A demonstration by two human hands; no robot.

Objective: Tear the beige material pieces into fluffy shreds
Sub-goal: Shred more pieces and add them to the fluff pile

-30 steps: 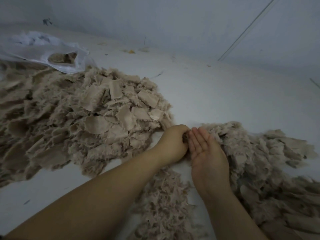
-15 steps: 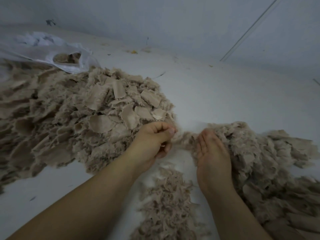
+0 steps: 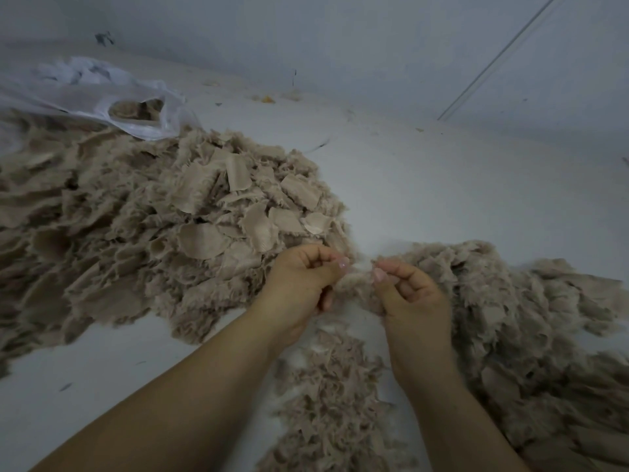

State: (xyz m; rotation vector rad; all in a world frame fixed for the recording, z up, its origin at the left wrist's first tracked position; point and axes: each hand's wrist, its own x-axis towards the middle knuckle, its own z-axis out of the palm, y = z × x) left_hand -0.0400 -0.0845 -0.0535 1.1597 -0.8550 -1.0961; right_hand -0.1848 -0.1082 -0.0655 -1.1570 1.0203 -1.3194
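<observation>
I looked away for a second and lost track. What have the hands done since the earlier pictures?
The left hand and right hand, pressed together a second ago with the right one flat, have drawn apart; both now pinch one beige piece between them. The big pile, right pile, shreds and white bag stayed put.

Beige ribbed pieces heaped at left (image 3: 218, 212), duller beige-brown fluffy shreds at right (image 3: 510, 301) and near (image 3: 333, 396), white floor (image 3: 425, 185), translucent white bag far left (image 3: 102, 97), pale grey wall (image 3: 340, 39)
</observation>
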